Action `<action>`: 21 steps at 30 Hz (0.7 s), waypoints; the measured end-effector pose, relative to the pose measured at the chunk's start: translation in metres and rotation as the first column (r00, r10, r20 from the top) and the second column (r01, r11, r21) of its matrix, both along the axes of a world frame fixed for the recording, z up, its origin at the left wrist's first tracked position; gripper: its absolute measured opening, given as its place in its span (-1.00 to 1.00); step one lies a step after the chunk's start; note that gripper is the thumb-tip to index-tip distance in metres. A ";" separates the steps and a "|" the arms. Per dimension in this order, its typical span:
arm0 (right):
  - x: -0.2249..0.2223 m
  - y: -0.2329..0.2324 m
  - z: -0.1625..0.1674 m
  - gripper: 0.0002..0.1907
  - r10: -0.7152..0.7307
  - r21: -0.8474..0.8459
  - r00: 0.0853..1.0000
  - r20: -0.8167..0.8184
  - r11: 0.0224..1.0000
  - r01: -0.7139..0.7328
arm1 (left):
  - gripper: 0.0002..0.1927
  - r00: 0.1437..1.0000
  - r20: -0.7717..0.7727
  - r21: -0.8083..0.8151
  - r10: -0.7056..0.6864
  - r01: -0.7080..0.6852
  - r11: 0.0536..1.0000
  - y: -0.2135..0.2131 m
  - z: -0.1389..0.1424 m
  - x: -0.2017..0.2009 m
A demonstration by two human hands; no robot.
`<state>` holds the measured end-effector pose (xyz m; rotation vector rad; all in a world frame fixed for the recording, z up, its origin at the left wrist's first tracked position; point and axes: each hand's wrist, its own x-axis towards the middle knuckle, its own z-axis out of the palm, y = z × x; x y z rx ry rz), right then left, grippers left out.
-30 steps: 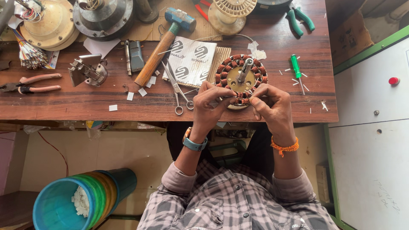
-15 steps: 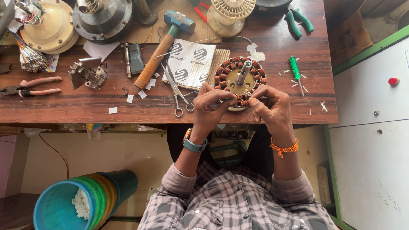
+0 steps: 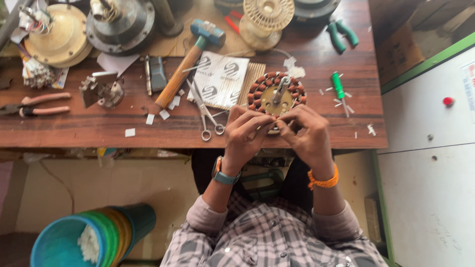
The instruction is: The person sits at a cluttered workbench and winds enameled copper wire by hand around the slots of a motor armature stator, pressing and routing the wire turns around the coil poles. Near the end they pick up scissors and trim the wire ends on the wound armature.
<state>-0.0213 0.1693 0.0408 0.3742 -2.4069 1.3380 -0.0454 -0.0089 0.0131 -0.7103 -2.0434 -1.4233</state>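
A round motor stator (image 3: 275,93) with copper-red wire coils and a brass hub with a steel shaft lies near the front edge of the wooden bench (image 3: 89,128). My left hand (image 3: 246,134), with a teal watch on its wrist, pinches at the stator's near rim. My right hand (image 3: 308,133), with an orange thread on its wrist, meets it fingertip to fingertip at the same spot. Whatever small thing the fingers pinch is hidden by them.
Scissors (image 3: 205,111) and a hammer (image 3: 188,62) lie left of the stator on printed white paper (image 3: 222,79). A green screwdriver (image 3: 338,86), green pliers (image 3: 341,33), a wire spool (image 3: 267,17), motor housings (image 3: 121,24) and red pliers (image 3: 34,105) surround it. Stacked buckets (image 3: 89,235) stand below.
Both hands stay at the stator's near rim with only slight finger movement. The view has shifted a little.
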 end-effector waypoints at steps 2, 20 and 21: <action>0.002 -0.002 0.003 -0.84 -0.005 -0.030 1.000 0.013 1.000 0.006 | -0.80 1.000 -0.014 -0.017 0.017 -0.017 1.000 0.000 0.002 0.001; 0.004 -0.002 -0.008 -0.80 -0.017 0.022 0.983 -0.183 1.000 0.022 | -0.79 0.997 0.042 -0.025 0.058 -0.057 0.998 0.001 -0.003 0.001; 0.004 -0.002 -0.008 -0.80 -0.009 0.024 0.983 -0.183 1.000 0.013 | -0.80 0.997 0.035 -0.030 0.065 -0.064 0.997 0.001 -0.004 0.001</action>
